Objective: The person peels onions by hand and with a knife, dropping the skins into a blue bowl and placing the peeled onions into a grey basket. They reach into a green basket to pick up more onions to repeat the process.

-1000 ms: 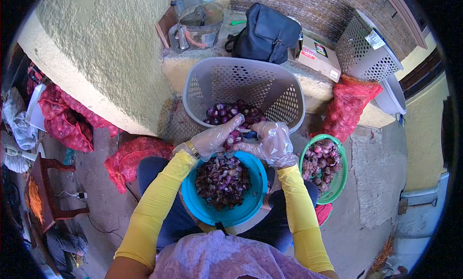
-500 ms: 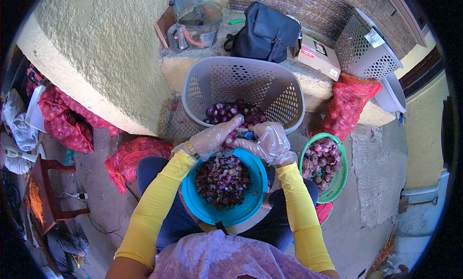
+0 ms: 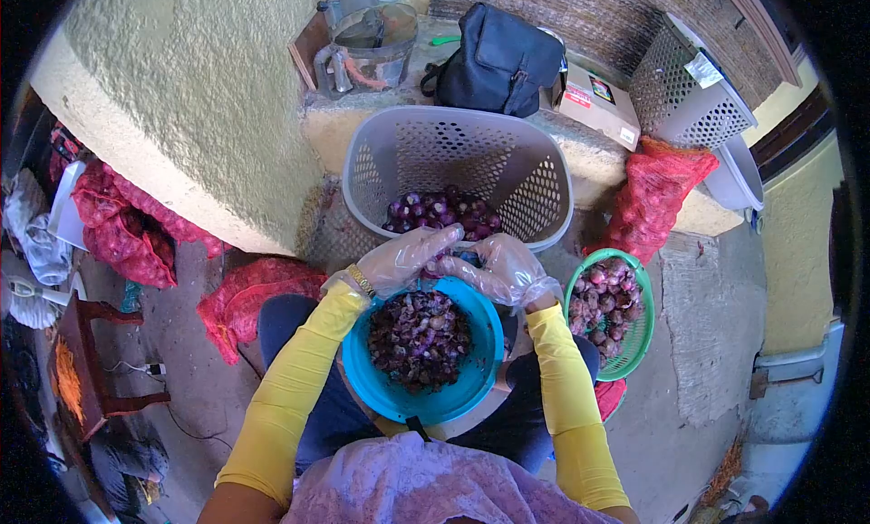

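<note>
My left hand [image 3: 410, 259], in a clear plastic glove, is closed around a red onion whose purple skin shows only in small part between the fingers. Close against it, my gloved right hand [image 3: 500, 268] is curled around a small blue item [image 3: 468, 257], mostly hidden, possibly a handle. Below both hands, a blue basin [image 3: 490, 379] holds a heap of dark onion skins [image 3: 420, 341]. Just beyond them stands a grey perforated basket [image 3: 435, 168] with shiny purple onions [image 3: 444, 208] at its bottom.
At right, a green basket [image 3: 642, 350] holds dry-skinned onions [image 3: 605, 302]. A red mesh sack [image 3: 654, 198] stands behind it; another sack [image 3: 258, 293] lies to the left. A black backpack [image 3: 497, 60] and a carton [image 3: 595, 105] rest on the ledge. A wooden stool [image 3: 100, 361] is at far left.
Both hands have turned slightly and drawn closer together. The onion and the blue item, more visible before, are now largely covered by the fingers.
</note>
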Action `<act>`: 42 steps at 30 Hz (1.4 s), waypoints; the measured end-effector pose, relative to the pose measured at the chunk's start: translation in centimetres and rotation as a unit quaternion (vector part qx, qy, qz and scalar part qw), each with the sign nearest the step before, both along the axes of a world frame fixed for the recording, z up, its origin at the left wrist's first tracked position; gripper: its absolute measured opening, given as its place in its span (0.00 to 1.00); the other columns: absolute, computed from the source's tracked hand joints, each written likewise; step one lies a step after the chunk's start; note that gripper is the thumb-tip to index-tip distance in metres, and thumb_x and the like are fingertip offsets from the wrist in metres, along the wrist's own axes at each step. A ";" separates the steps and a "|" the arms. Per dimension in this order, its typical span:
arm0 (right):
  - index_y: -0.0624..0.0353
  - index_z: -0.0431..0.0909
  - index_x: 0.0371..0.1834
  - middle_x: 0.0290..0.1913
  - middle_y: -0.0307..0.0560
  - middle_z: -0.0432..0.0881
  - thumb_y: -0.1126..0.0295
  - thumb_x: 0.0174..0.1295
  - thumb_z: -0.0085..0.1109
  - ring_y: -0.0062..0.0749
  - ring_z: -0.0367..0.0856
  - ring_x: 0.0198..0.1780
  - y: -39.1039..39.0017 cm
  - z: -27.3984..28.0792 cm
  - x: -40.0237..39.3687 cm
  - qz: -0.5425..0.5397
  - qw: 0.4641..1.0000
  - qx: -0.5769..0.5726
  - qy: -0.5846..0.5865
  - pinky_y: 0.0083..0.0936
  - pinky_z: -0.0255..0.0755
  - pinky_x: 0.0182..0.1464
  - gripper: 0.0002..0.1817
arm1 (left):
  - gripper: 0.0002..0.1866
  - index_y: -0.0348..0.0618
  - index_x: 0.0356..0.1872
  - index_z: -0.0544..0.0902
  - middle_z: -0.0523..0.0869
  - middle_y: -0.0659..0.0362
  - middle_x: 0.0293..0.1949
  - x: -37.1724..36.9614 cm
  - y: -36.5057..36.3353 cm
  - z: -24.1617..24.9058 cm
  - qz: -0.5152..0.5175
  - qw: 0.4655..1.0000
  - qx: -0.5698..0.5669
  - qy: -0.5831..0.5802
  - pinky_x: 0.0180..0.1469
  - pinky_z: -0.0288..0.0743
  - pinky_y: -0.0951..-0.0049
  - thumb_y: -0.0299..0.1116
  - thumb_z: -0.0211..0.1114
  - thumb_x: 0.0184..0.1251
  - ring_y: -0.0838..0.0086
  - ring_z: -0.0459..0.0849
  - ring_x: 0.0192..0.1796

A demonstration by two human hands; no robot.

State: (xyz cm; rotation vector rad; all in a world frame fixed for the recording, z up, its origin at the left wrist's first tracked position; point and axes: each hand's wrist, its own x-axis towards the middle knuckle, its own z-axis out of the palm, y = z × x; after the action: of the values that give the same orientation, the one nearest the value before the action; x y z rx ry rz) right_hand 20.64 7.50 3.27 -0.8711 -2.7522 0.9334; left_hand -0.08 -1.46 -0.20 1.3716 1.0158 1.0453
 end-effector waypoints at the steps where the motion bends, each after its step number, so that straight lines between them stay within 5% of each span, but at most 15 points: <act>1: 0.51 0.93 0.49 0.30 0.62 0.87 0.33 0.70 0.60 0.58 0.88 0.32 -0.1 0.3 0.0 -0.005 1.000 -0.007 -0.008 0.44 0.80 0.41 0.31 | 0.32 0.42 0.56 0.87 0.77 0.68 0.27 -0.2 0.1 0.2 0.000 1.000 0.000 0.000 0.30 0.66 0.74 0.63 0.53 0.82 0.79 0.73 0.30; 3: 0.52 0.93 0.49 0.30 0.62 0.88 0.34 0.71 0.60 0.57 0.88 0.32 -0.1 0.6 0.0 -0.011 1.000 -0.015 -0.015 0.44 0.80 0.42 0.32 | 0.31 0.41 0.54 0.88 0.76 0.69 0.27 -0.6 0.4 1.1 -0.043 0.984 -0.165 -0.042 0.32 0.66 0.76 0.61 0.54 0.83 0.81 0.73 0.32; 6: 0.50 0.90 0.58 0.33 0.66 0.87 0.30 0.70 0.56 0.64 0.88 0.39 -0.2 0.7 0.1 -0.028 0.994 -0.094 -0.054 0.50 0.80 0.48 0.35 | 0.29 0.42 0.51 0.89 0.77 0.69 0.27 -0.2 0.5 0.4 -0.033 0.983 -0.167 -0.068 0.33 0.66 0.78 0.61 0.55 0.82 0.83 0.72 0.31; 11: 0.53 0.89 0.58 0.46 0.63 0.91 0.33 0.72 0.55 0.57 0.91 0.48 -0.6 1.7 -0.4 -0.020 0.981 -0.190 -0.036 0.44 0.79 0.58 0.35 | 0.29 0.43 0.48 0.89 0.76 0.70 0.27 -0.3 0.3 0.3 -0.024 0.973 -0.217 -0.079 0.33 0.66 0.78 0.61 0.56 0.82 0.83 0.72 0.31; 16: 0.52 0.90 0.56 0.45 0.58 0.92 0.38 0.75 0.57 0.50 0.92 0.46 -0.8 -0.8 -0.5 -0.013 0.978 -0.200 0.049 0.41 0.80 0.57 0.30 | 0.28 0.44 0.48 0.88 0.74 0.69 0.26 -0.1 0.0 1.9 0.010 0.971 -0.227 -0.068 0.33 0.67 0.79 0.61 0.58 0.81 0.83 0.72 0.31; 18: 0.52 0.91 0.56 0.45 0.56 0.92 0.40 0.75 0.58 0.48 0.92 0.46 -1.0 -1.3 -0.5 -0.016 0.977 -0.198 0.083 0.40 0.80 0.56 0.28 | 0.26 0.49 0.45 0.84 0.79 0.68 0.34 -0.2 0.1 1.7 -0.014 0.954 -0.275 -0.123 0.35 0.70 0.77 0.63 0.58 0.80 0.81 0.76 0.35; 21: 0.55 0.92 0.49 0.41 0.55 0.92 0.41 0.73 0.62 0.47 0.92 0.41 -0.9 -1.1 -0.4 -0.011 0.973 -0.179 0.145 0.40 0.80 0.50 0.27 | 0.26 0.48 0.49 0.84 0.82 0.65 0.37 -0.5 -0.4 1.5 0.020 0.979 -0.201 -0.027 0.39 0.75 0.74 0.62 0.56 0.81 0.78 0.79 0.38; 25: 0.59 0.91 0.39 0.34 0.55 0.91 0.43 0.71 0.66 0.44 0.89 0.34 0.2 -1.6 0.6 -0.088 0.973 -0.156 0.149 0.40 0.79 0.43 0.26 | 0.26 0.50 0.53 0.84 0.81 0.65 0.33 -0.5 0.5 -1.7 0.007 0.971 -0.230 -0.073 0.33 0.75 0.74 0.62 0.53 0.83 0.77 0.79 0.33; 28: 0.62 0.90 0.39 0.33 0.55 0.91 0.45 0.70 0.68 0.42 0.89 0.33 -0.3 -0.5 0.5 -0.106 0.975 -0.101 0.169 0.40 0.79 0.42 0.26 | 0.28 0.49 0.56 0.82 0.84 0.60 0.45 -0.5 1.0 -0.8 -0.002 0.960 -0.256 -0.115 0.44 0.82 0.72 0.63 0.50 0.84 0.74 0.84 0.41; 31: 0.63 0.89 0.44 0.33 0.57 0.90 0.47 0.69 0.70 0.45 0.89 0.33 -1.2 -0.7 -0.3 -0.156 0.956 -0.111 0.223 0.40 0.80 0.43 0.25 | 0.30 0.43 0.64 0.79 0.84 0.56 0.54 0.3 1.5 -1.4 0.065 0.946 -0.182 -0.261 0.65 0.81 0.62 0.59 0.46 0.87 0.71 0.83 0.58; 42: 0.65 0.86 0.42 0.31 0.64 0.88 0.45 0.62 0.76 0.61 0.89 0.35 -1.5 -0.2 -0.8 -0.166 0.968 0.017 0.189 0.48 0.80 0.40 0.29 | 0.28 0.43 0.78 0.69 0.81 0.55 0.65 1.1 1.6 -1.9 0.070 0.917 -0.102 -0.380 0.70 0.77 0.61 0.49 0.51 0.88 0.69 0.82 0.63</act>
State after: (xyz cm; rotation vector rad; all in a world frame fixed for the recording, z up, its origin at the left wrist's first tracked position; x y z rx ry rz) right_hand 19.83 6.02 3.04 -0.9896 -2.2114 0.8776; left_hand 1.03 0.17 -2.14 0.6201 0.6081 1.3810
